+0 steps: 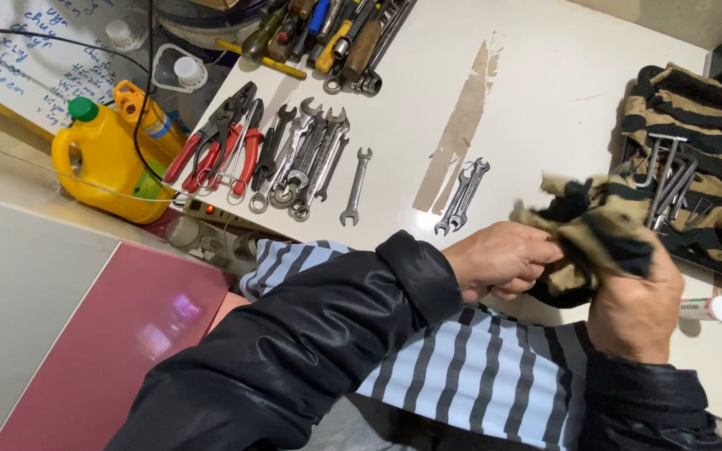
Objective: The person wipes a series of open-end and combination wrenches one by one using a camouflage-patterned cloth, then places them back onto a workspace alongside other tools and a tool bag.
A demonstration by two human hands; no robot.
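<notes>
Both hands bunch a striped rag low right of the frame, mid-wipe by the look of it.
Left hand [501, 260] and right hand [635, 309] each keep a pinching grip on the rag [599, 234]; whether a tool sits inside is hidden. Wrenches [307, 159] and pliers [219, 138] lie upper left on the white surface [545, 92].

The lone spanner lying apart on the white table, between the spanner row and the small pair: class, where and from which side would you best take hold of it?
Probably the bare middle of the lone spanner's slim shank, from above. It lies flat on the white table, with clear space on both long sides for fingers, while its ends widen into heads. Both the left hand and right hand hold the striped cloth.
</notes>
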